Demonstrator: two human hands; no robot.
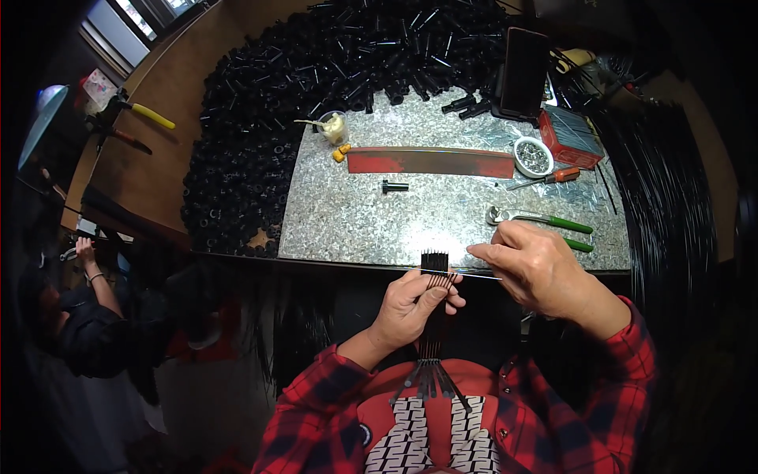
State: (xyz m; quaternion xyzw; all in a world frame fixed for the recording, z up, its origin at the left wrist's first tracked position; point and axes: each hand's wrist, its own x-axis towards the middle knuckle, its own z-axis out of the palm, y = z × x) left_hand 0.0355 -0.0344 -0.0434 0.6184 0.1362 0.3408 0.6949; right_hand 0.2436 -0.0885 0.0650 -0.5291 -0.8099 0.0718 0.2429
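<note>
My left hand [410,310] is closed around a fan of thin black rods [434,261] at the front edge of the worktop. Their upper tips stand side by side above my fingers; the thicker lower ends [429,378] spread out over my lap. A thin, pale wire or thread [478,275] crosses the rods just above my left thumb and runs right. My right hand [535,265] pinches its other end, with the index finger stretched out to the left. Just beyond the right hand lie pliers with green handles [568,224].
On the speckled worktop [339,229] lie a red-brown strip [430,163], a black bolt-like part [395,187], a white bowl of small metal bits [533,157], and an orange-handled screwdriver [562,175]. Black tubular parts [316,63] heap behind. A phone [523,73] stands upright. Another person's hand [85,251] is at left.
</note>
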